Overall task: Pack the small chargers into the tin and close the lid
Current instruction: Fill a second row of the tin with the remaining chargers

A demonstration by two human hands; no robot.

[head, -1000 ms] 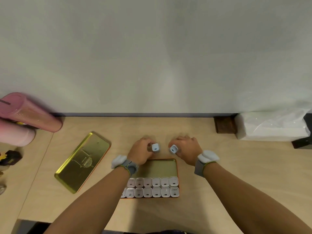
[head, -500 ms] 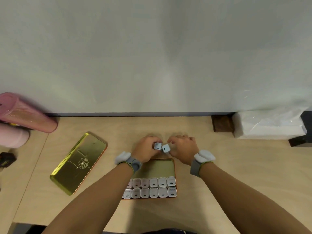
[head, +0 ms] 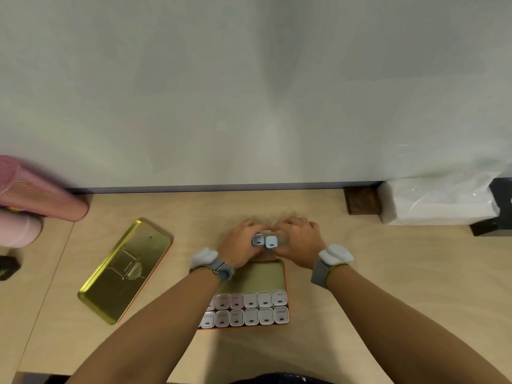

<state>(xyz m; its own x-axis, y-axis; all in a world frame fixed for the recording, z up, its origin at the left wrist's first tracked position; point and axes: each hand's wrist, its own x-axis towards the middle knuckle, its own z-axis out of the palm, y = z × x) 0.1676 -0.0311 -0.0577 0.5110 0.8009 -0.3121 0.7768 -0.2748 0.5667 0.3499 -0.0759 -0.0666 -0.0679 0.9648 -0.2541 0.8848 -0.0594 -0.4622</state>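
An open gold tin (head: 266, 274) with an orange rim lies on the wooden table in front of me. Two rows of small white chargers (head: 250, 309) fill its near half; the far half is bare. My left hand (head: 242, 249) grips one white charger (head: 258, 240), and my right hand (head: 300, 245) grips another charger (head: 271, 241). The two chargers are side by side, touching, just beyond the tin's far edge. The gold lid (head: 126, 268) lies face up to the left, apart from the tin.
Pink cylinders (head: 36, 194) lie at the far left by the wall. A dark wooden block (head: 361, 200), a white plastic-wrapped packet (head: 440, 202) and a black object (head: 496, 206) sit at the far right. Both wrists wear grey bands with white trackers.
My two hands have come together, so the two held chargers, earlier a gap apart, now touch side by side above the tin's far edge.
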